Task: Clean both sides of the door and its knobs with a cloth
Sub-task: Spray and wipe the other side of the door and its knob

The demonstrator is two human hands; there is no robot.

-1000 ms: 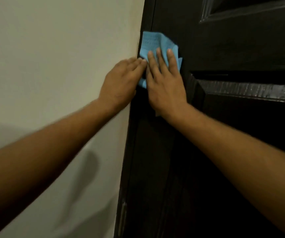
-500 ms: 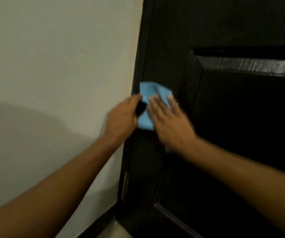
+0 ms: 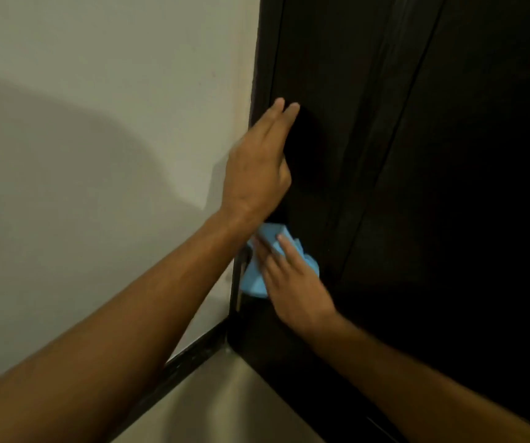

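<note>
A dark panelled door fills the right half of the head view. My right hand presses a blue cloth flat against the door's left edge, low down, fingers straight. My left hand rests with straight fingers on the door's left edge, above the cloth. Part of the cloth is hidden under my right hand and behind my left wrist. No knob is in view.
A pale wall meets the door on the left. A dark skirting strip runs along the wall's foot. The light floor shows at the bottom, near the door's lower corner.
My right hand has slid the cloth down the door's left edge, from high on the door to near the floor. The view has tilted down, and my left hand now sits above the cloth.
</note>
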